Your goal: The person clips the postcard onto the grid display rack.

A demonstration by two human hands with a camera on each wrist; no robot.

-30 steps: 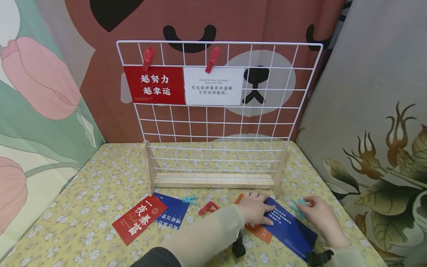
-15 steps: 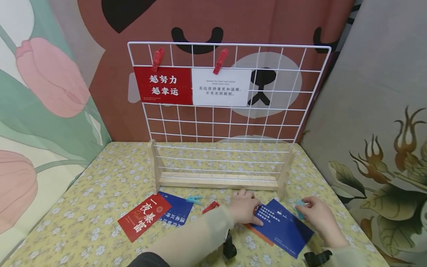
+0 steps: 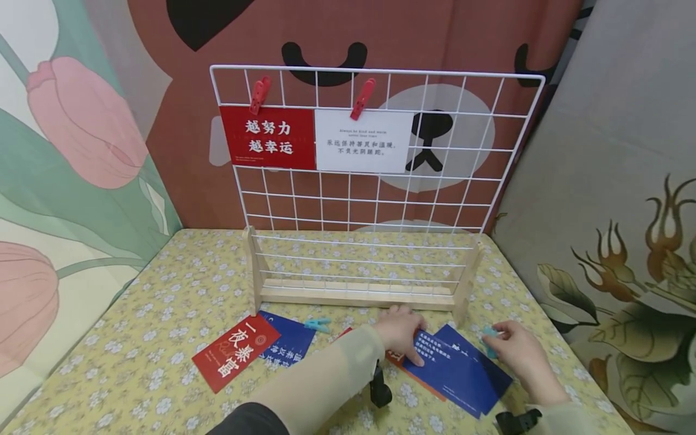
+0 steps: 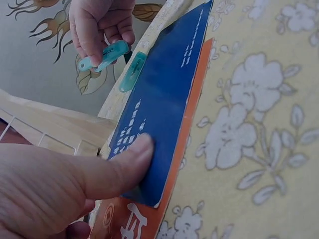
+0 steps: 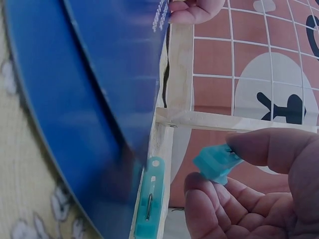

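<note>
My left hand (image 3: 401,333) pinches the near-left end of a blue card (image 3: 448,371), its thumb flat on the printed face in the left wrist view. Beneath that card lie a second blue card (image 3: 493,376) and an orange card (image 4: 195,94). Just to the right, my right hand (image 3: 521,355) holds a teal clothespin (image 5: 217,162) between thumb and fingers. A further teal clothespin (image 5: 149,204) lies beside the blue cards, visible in both wrist views. The fingers under my left hand's card are mostly hidden.
Behind the hands stands a white wire grid (image 3: 375,202) on a wooden base (image 3: 353,296). Red clothespins (image 3: 363,99) clip a red card (image 3: 269,138) and a white card (image 3: 361,142) to it. Another red card (image 3: 236,353), a blue card (image 3: 288,338) and a teal clothespin (image 3: 317,325) lie left.
My left hand has drawn back left, and the upper blue card has slid left, uncovering more of the one below. The right hand keeps its clothespin. The head view has shifted slightly.
</note>
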